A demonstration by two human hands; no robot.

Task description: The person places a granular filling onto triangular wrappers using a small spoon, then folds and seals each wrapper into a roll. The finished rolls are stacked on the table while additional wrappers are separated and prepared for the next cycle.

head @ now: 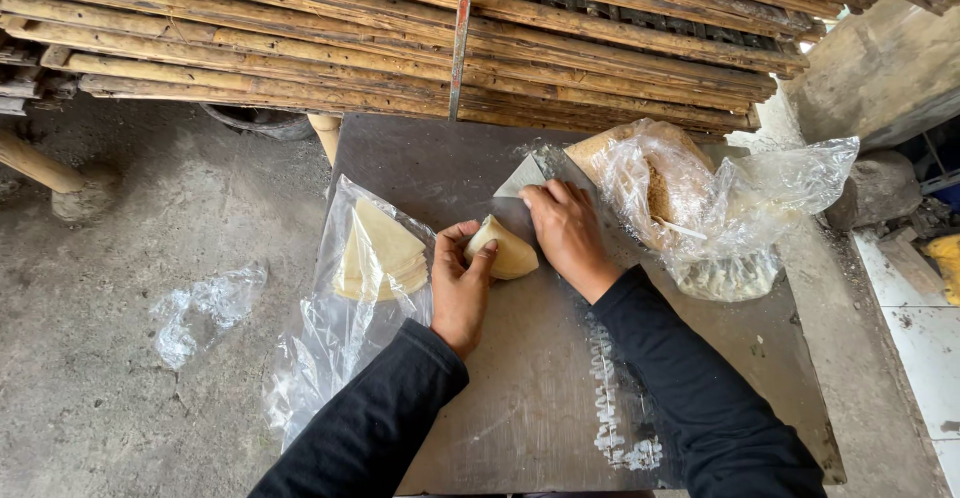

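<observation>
Right now your folded pastry triangle sits mid-surface, pinched at its near edge by your left hand, whose grip is closed on it, thumb up against the dough. Your right hand lies knuckles-up beside it, its grip pressing down a pale wrapper sheet. To the left, a stack of wrappers rests on a clear plastic bag that overhangs the edge; to the right is a bag of filling. Squeeze too hard, I judge, and the thin fold could split or spring apart.

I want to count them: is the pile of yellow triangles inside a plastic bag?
Yes, the stack of triangles lies inside a clear plastic bag beside the left hand.
</observation>
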